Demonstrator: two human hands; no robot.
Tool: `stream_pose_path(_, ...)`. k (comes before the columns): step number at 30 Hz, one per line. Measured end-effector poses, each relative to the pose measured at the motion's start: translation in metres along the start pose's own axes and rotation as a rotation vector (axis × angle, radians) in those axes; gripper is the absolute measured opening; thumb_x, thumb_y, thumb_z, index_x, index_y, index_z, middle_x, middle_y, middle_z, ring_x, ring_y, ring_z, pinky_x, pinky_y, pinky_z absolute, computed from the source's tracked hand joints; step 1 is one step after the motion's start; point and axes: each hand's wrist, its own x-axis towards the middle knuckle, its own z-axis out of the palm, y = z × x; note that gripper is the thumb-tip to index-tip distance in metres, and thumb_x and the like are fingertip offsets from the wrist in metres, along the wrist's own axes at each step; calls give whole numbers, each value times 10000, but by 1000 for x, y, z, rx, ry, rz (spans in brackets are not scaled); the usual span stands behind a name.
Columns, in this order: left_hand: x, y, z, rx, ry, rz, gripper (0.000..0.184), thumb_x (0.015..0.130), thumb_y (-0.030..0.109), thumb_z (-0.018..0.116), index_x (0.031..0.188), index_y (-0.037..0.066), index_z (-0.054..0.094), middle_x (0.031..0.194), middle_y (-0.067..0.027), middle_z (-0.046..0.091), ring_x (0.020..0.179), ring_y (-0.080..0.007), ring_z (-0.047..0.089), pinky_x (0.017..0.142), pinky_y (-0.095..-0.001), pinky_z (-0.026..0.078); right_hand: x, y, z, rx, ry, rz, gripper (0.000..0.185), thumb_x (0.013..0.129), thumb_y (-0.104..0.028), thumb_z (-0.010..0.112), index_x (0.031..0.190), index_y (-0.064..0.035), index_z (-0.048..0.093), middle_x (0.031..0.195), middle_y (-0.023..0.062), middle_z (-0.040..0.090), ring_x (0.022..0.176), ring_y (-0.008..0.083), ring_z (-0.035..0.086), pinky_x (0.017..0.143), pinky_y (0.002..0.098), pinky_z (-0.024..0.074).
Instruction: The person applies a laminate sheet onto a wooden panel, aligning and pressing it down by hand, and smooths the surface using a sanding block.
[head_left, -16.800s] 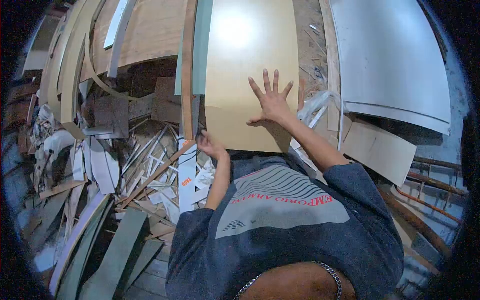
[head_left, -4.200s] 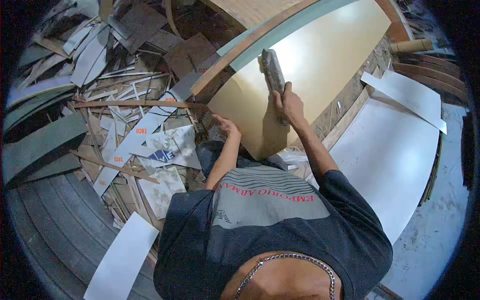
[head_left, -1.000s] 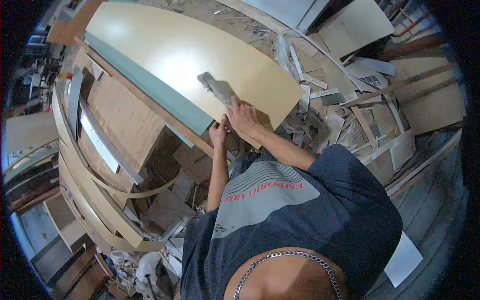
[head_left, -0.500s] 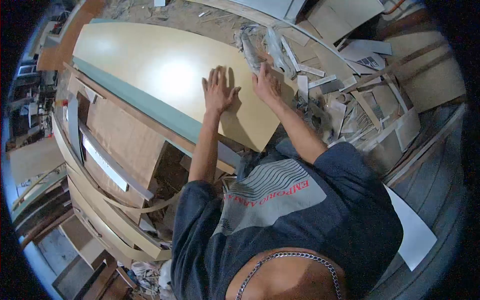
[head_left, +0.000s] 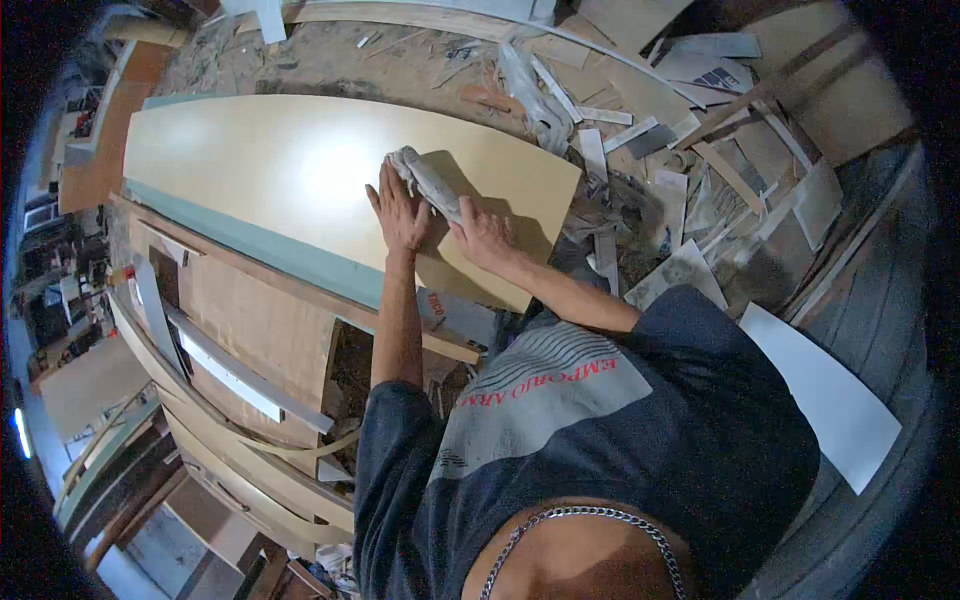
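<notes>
A long cream-yellow panel (head_left: 250,140) lies in front of me over a green board (head_left: 270,245). My right hand (head_left: 487,238) is closed round the near end of a greyish, wrapped-looking tool (head_left: 430,185), which is above the panel. Beside the tool's far end, my left hand (head_left: 400,212) rests on the panel with its fingers stretched out. The tool's far end is close to or touching the left fingertips. What the tool is made of cannot be made out.
Brown wooden panels (head_left: 250,310) and curved cream strips (head_left: 290,495) lie at the left. White offcuts (head_left: 605,115) and clear plastic (head_left: 530,95) are scattered at the upper right. A white sheet (head_left: 825,395) lies on the dark floor at the right.
Since half a second ago, my right hand has brought the tool from the panel's far right edge leftwards to beside my left hand. Earlier, my left hand moved from the panel's near edge onto its surface.
</notes>
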Motion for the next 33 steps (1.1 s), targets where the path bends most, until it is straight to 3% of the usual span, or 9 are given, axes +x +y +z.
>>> stream_pose_path(5,5,13,-9,6,-18,-30,957,878,565,604,1607,96,198,1650,-141,229,1530,-298,206,1236,-567,50,19,29,11,213,136,61,605,1001,-361,570,1423,0,327,1108,336,619,957,511,635,803,584,498)
stream_pose_path(7,8,16,-5,105,-36,-103,952,887,619,590,1607,121,217,1646,-131,241,1524,-290,216,1232,-572,66,21,51,12,591,431,6,607,1015,-386,557,1424,6,338,1150,334,606,981,516,627,820,561,493)
stream_pose_path(12,42,44,11,97,-113,-23,946,831,740,575,1585,229,324,1649,-103,253,1533,-353,170,1152,-736,23,18,118,-41,449,425,166,663,1021,-366,557,1428,100,318,1141,350,609,1056,474,620,901,522,474)
stream_pose_path(14,58,60,21,146,-136,50,943,826,742,582,1582,239,330,1650,-104,253,1534,-354,167,1141,-750,6,24,138,-39,482,693,155,675,1015,-397,583,1405,101,348,1148,344,602,1043,458,621,897,513,471)
stream_pose_path(22,90,86,25,198,-196,61,1016,676,757,730,1488,214,448,1569,-97,355,1521,-360,185,1096,-779,-19,23,159,-17,713,556,351,666,1019,-356,596,1412,113,332,1315,311,536,1198,397,553,1020,433,434)
stream_pose_path(24,94,86,28,159,-183,38,1020,642,769,740,1465,226,478,1554,-96,368,1517,-359,191,1111,-765,-56,28,141,-55,929,441,310,678,1021,-308,596,1465,103,292,1410,271,489,1280,349,495,1090,424,374)
stream_pose_path(29,101,89,27,181,-247,14,1079,600,774,772,1470,210,475,1553,-104,369,1516,-371,194,1139,-732,-57,27,161,-23,880,277,430,741,1019,-259,592,1528,97,187,1553,244,341,1418,327,362,1174,437,268)
stream_pose_path(32,103,90,28,155,-259,12,1155,556,830,759,1486,210,465,1574,-117,352,1515,-386,192,1155,-719,-67,29,180,28,809,624,112,758,1006,-216,617,1526,109,173,1550,272,335,1426,353,358,1176,453,270)
stream_pose_path(33,104,89,28,159,-267,6,1155,556,830,759,1486,210,465,1574,-117,352,1515,-386,192,1155,-719,-67,19,186,21,888,461,209,756,1000,-189,624,1523,115,170,1562,284,306,1440,365,337,1176,464,271)
